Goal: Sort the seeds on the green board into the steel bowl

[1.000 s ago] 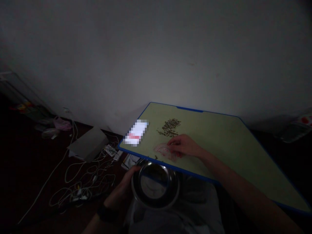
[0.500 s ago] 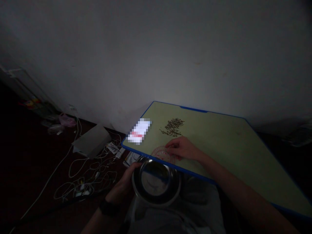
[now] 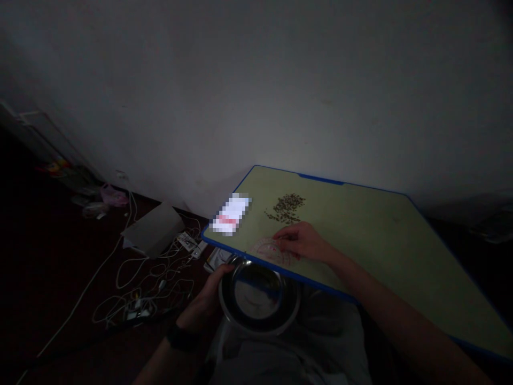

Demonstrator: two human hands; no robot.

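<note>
My left hand (image 3: pixel 212 289) grips the left rim of a shiny metal bowl (image 3: pixel 240 318), thumb on top. The bowl sits over my lap, just below the table's front edge. With closed fingers my right hand (image 3: pixel 306 243) holds a clear plastic protractor (image 3: pixel 265 249) with red markings, low over the light green tabletop (image 3: pixel 360 224) by that edge. Beyond my right fingers lies a loose pile of small brown seed-like bits (image 3: pixel 289 207), with a few strays to its left. Dim light hides what, if anything, lies in the bowl.
A phone with a bright, blurred screen (image 3: pixel 231 215) lies at the table's left corner. The blue table rim (image 3: pixel 320 179) runs along a pale wall. On the floor to the left are a grey box (image 3: pixel 154 230), tangled white cables (image 3: pixel 120 307) and a pink bag (image 3: pixel 113 195).
The view has shifted slightly. Both hands keep their grips; the protractor's red markings look paler now, and its tilt seems a little different.
</note>
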